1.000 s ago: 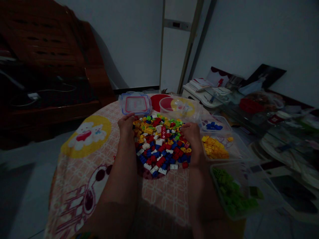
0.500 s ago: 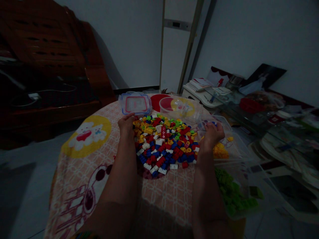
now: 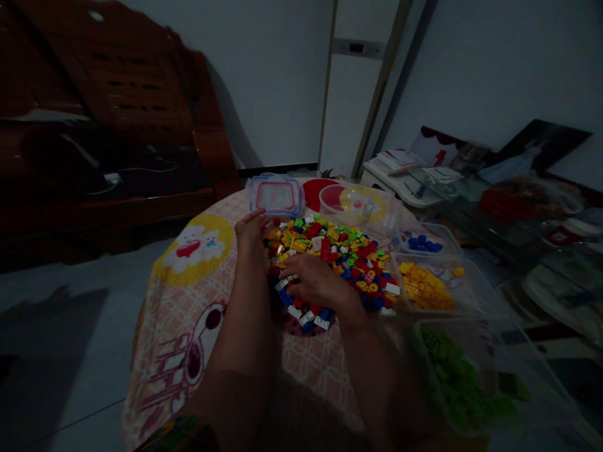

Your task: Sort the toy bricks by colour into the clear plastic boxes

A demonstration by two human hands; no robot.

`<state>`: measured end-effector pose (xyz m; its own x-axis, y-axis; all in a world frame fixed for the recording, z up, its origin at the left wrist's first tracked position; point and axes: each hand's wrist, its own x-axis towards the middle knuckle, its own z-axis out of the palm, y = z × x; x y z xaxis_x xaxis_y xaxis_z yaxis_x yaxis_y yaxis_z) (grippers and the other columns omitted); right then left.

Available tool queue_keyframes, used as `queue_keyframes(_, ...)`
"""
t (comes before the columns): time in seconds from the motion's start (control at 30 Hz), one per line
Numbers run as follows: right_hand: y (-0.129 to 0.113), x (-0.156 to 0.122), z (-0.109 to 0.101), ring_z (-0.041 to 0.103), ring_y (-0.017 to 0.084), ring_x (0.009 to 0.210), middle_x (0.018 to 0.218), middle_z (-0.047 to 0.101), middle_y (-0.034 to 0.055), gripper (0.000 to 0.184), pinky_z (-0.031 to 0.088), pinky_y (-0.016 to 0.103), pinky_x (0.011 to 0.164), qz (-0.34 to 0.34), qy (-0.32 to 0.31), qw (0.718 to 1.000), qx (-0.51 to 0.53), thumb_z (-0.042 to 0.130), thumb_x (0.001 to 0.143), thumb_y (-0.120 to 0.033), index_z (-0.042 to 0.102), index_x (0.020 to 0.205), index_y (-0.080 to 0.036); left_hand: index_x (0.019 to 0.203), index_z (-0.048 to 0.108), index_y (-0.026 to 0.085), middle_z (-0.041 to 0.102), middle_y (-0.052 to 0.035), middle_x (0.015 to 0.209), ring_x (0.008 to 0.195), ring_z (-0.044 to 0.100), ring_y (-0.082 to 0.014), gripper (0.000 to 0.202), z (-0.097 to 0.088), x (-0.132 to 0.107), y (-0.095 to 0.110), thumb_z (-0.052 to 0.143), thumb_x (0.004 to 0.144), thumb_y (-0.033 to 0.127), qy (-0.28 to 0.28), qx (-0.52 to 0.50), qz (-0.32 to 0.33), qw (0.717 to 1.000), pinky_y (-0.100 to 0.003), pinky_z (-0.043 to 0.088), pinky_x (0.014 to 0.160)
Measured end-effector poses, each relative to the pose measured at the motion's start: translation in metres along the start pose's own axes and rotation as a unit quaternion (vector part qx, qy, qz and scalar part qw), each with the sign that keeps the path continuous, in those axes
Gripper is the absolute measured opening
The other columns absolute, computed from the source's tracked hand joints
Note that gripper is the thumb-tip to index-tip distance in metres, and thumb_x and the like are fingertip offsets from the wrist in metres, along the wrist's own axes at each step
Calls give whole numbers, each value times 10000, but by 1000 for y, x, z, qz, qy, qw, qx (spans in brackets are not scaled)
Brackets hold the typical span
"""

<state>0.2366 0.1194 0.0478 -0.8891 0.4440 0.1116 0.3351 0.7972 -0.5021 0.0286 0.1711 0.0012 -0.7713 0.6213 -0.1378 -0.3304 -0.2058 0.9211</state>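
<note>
A heap of small toy bricks (image 3: 339, 251) in red, blue, yellow, green and white lies on a round table under a patterned cloth (image 3: 202, 295). My left hand (image 3: 250, 233) rests at the heap's left edge, fingers curled against the bricks. My right hand (image 3: 316, 282) lies palm down across the near left part of the heap, fingers stretched toward the left hand. Three clear tubs stand to the right: one with blue bricks (image 3: 424, 242), one with yellow bricks (image 3: 426, 285), one with green bricks (image 3: 464, 376).
A clear lid with a red seal (image 3: 276, 196) and a round clear tub (image 3: 358, 206) stand behind the heap. Dark wooden furniture (image 3: 108, 125) fills the left. A cluttered low glass table (image 3: 527, 213) runs along the right. The room is dim.
My right hand came back from over the tubs on the right and now lies across the near left of the heap. The view has shifted, so the table sits further right in frame.
</note>
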Motion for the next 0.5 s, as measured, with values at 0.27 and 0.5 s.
queue_keyframes(0.27,-16,12,45,346,366,1438,1481,505,137,170,209,618,1197,-3,-55,985,-163,695,827,-141,765,979,-170,896,720,175,710,-44,850,786,688,-147,284,-9,1,13,634,626,170,12,49,-5,999,-211,485,628)
queue_keyframes(0.5,-5,13,33,277,386,1479,1461,531,157,222,145,636,1209,45,-18,980,-194,584,889,-122,767,1014,-143,891,714,177,703,-44,845,805,698,-163,279,-9,2,9,644,621,175,11,52,-11,999,-239,498,664)
